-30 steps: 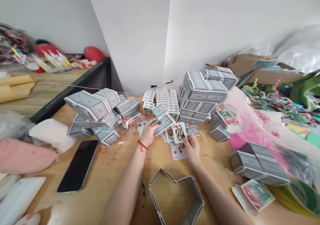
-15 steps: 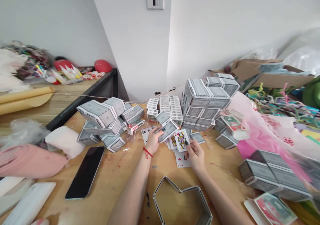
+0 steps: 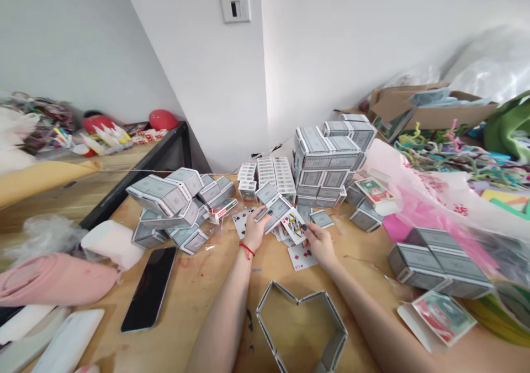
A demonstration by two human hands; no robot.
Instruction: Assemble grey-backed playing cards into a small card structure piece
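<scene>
My left hand (image 3: 257,228) grips a folded piece made of grey-backed playing cards (image 3: 275,209), thumb on top. In my right hand (image 3: 319,242) a face-up playing card (image 3: 295,226) with a red heart and a court figure is pinched, its left edge meeting the folded piece. Under it lie loose cards, among them a red diamond card (image 3: 301,257) flat on the table. A black-suited card (image 3: 241,222) rests to the left of my left hand. Nearer to me stands a heart-shaped frame of joined cards (image 3: 298,302), between my forearms.
Stacks of folded card blocks stand at the left (image 3: 165,196) and at the back right (image 3: 321,163), with more blocks (image 3: 439,259) at the right. A black phone (image 3: 149,289) lies left of my arm. An opened card box (image 3: 443,316) is at the front right.
The view has turned slightly to the right. The court card in my right hand has tilted, its top leaning left toward the folded piece. My left hand keeps its hold.
</scene>
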